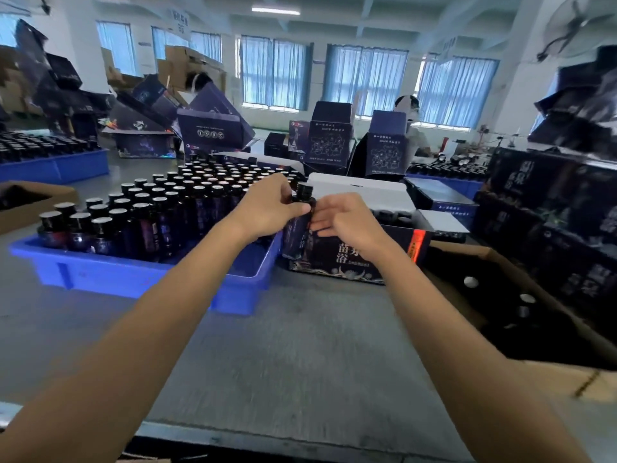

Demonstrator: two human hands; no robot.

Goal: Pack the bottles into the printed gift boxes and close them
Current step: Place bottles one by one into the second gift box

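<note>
A dark bottle [300,215] with a black cap is held upright between my two hands, above the gap between tray and box. My left hand [267,208] grips its upper part from the left. My right hand [344,222] touches its lower side from the right, fingers bent round it. Just behind and to the right lies an open printed gift box [360,259], dark with white characters, with bottle caps showing inside and its white flap [360,192] raised. A blue tray [133,275] at left holds several capped dark bottles [160,208].
An open cardboard carton [521,315] with dark contents stands at right. Stacks of printed boxes [547,208] rise at far right and across the back. Another blue tray [53,168] of bottles sits at far left. A person [412,128] works behind boxes. The grey table [300,355] stretches in front.
</note>
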